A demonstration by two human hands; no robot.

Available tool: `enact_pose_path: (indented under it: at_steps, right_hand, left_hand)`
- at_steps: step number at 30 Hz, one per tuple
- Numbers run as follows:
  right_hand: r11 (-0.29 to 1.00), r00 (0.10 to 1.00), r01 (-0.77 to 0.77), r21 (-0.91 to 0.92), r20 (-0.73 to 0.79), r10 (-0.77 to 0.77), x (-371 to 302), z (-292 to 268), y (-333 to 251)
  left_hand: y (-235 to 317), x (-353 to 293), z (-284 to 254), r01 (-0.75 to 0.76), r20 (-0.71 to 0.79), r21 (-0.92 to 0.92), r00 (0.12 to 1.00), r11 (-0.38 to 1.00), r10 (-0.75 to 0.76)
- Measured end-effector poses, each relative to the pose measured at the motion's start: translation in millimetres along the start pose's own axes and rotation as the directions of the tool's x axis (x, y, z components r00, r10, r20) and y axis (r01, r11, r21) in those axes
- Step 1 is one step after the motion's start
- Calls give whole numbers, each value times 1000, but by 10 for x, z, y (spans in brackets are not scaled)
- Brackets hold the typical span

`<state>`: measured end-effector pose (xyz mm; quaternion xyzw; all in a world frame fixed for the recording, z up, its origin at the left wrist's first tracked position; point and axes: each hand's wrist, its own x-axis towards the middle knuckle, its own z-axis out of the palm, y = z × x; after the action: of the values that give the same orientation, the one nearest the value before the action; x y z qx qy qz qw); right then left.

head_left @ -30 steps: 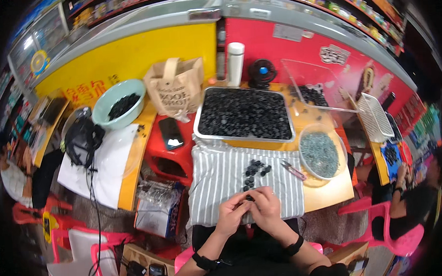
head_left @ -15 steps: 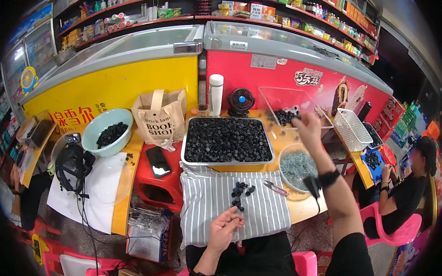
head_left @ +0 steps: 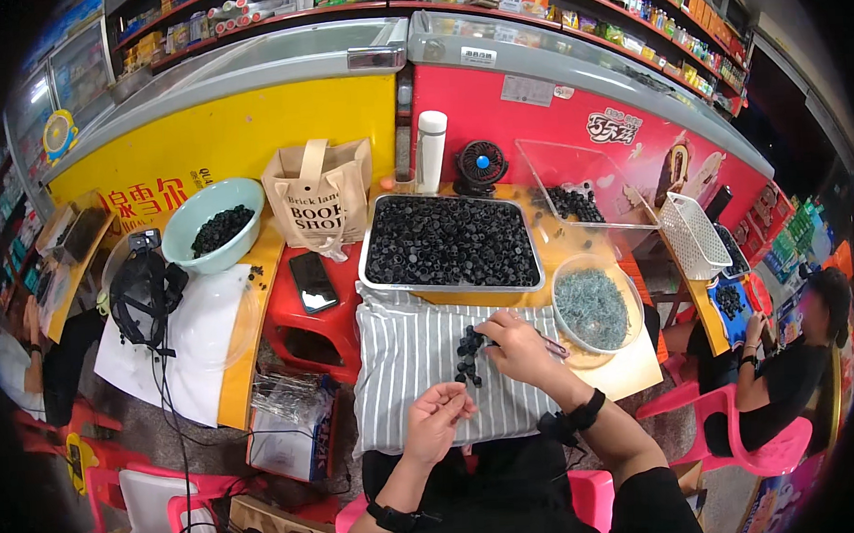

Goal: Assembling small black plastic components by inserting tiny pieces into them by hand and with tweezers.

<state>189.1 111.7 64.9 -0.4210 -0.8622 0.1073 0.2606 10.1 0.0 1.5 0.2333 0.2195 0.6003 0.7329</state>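
A small heap of black round pieces (head_left: pixel 468 360) lies on a grey-and-white striped cushion (head_left: pixel 388 363) over my lap. My right hand (head_left: pixel 526 353) is at the heap's right side, its thumb and fingertips closed against a black piece. Just below the heap, my left hand (head_left: pixel 436 423) has its thumb and fingers pinched together; whatever is between them is too small to make out. Pink-handled snips (head_left: pixel 553 345) lie on the cushion, partly covered by my right hand. Beyond the cushion stands a metal tray (head_left: pixel 450 242) full of the same black pieces.
Right of the tray are a round tub (head_left: pixel 591 305) of thin greyish-blue pieces and a clear box (head_left: pixel 577 203) with black pieces. A flask (head_left: pixel 430 152), small fan (head_left: pixel 481 167), paper bag (head_left: pixel 319 190) and green basin (head_left: pixel 214 225) stand behind. A phone (head_left: pixel 313 281) rests on a red stool. Another person (head_left: pixel 784 375) sits at right.
My right hand has come down from the clear box at the back right to the heap on the cushion. My left hand stays below the heap. The view has shifted slightly.
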Motion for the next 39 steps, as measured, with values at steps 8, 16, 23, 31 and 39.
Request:
enact_pose_path:
  at_steps: [8, 16, 23, 31, 39]
  right_hand:
    - [998, 999, 37, -42, 41, -35, -144, 31, -12]
    - [993, 991, -48, 110, -122, 61, -20, 17, 6]
    - [996, 997, 39, 85, 67, -45, -60, 148, 19]
    - [1000, 999, 24, 18, -37, -23, -679, 50, -142]
    - [999, 985, 15, 28, -172, -10, -205, 32, -135]
  left_hand:
    - [6, -30, -12, -7, -18, 30, 1000, 1000, 8]
    - [0, 11, 21, -15, -6, 48, 1000, 999, 15]
    - [-15, 2, 23, 5, -11, 43, 1000, 999, -5]
    - [-7, 31, -50, -4, -14, 69, 1000, 998, 5]
    - [9, -2, 42, 7, -41, 85, 999, 996, -4]
